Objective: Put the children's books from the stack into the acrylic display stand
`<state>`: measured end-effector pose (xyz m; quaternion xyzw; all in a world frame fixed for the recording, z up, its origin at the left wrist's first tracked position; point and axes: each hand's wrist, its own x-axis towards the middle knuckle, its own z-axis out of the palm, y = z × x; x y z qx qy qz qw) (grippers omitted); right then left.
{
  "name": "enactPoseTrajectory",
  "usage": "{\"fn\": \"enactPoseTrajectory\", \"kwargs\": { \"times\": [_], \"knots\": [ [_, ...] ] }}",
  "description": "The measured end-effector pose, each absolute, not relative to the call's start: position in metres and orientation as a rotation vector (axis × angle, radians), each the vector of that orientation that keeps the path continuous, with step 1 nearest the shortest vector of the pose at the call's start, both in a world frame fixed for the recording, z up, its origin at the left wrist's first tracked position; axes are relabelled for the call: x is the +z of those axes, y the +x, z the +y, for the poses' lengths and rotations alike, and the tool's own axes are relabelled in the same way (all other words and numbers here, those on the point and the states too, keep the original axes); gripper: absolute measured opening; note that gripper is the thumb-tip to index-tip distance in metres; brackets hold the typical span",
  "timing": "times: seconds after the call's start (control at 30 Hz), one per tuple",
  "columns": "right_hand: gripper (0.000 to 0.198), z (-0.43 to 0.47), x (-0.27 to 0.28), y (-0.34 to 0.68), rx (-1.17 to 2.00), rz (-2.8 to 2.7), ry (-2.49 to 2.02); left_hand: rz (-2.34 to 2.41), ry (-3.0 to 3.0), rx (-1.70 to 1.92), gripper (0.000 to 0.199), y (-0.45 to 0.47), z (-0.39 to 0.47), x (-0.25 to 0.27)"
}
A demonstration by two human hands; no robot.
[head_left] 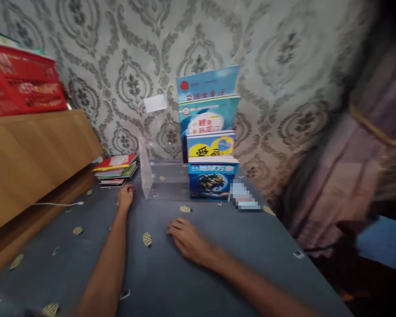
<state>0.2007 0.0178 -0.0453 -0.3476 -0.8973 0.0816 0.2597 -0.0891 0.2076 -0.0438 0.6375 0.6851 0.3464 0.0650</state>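
My left hand (126,197) rests on the table just in front of a stack of books (116,171), its fingers curled in with nothing visible in them. My right hand (186,237) lies palm down on the cloth, fingers outstretched and slightly bent, holding nothing. Beyond it stands a clear tiered book rack (168,190) with a white side panel (145,169). Several books stand in its right part, one tier above another: a blue book with a globe (213,182) in front, a yellow-and-blue book (211,145), a teal book (207,119) and a tall light-blue book (208,81).
A dark grey tablecloth (158,281) with pineapple prints covers the table. On the left, a red basket (26,83) sits on a wooden cabinet (36,154); a white cable (59,204) lies below. A pixelated flat item (244,197) lies right of the rack, near a curtain (350,189).
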Motion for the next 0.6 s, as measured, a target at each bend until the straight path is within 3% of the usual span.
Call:
{"fn": "enactPoseTrajectory", "kwargs": {
  "times": [0.33,0.6],
  "knots": [
    [0.024,0.014,-0.038,0.2,0.27,-2.448,-0.99,2.419,2.22,0.979,0.039,-0.083,0.24,0.007],
    [0.028,0.013,-0.034,0.2,0.395,-2.429,-1.04,2.527,2.299,0.664,0.043,-0.104,0.291,0.042]
  ]
}}
